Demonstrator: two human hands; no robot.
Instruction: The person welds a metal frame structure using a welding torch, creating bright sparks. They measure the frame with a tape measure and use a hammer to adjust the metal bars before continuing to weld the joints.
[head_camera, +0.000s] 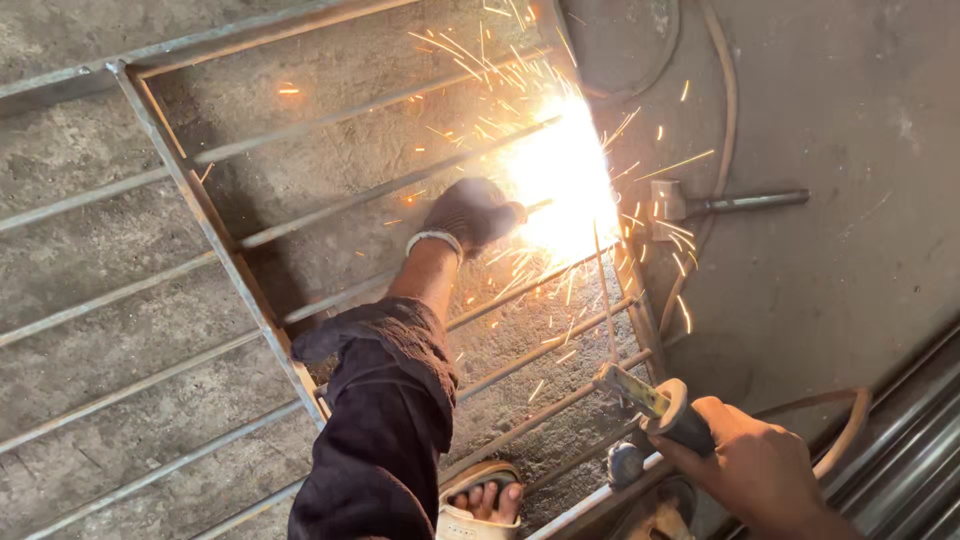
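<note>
A metal grille frame (215, 235) with thin crossbars lies on the concrete floor. My left hand (470, 215), in a dark glove with a dark sleeve pushed up the forearm, grips a crossbar right beside a bright white welding arc (565, 180) that throws sparks. My right hand (750, 465), bare, is at the lower right, closed around a welding electrode holder (660, 402). A thin electrode rod (603, 300) runs from the holder up to the arc at the frame's right rail.
A chipping hammer (700, 203) lies on the floor just right of the arc. A hose-like cable (725, 110) curves past it. Steel pipes (910, 450) lie at the bottom right. My sandalled foot (480, 500) rests on the frame's lower edge.
</note>
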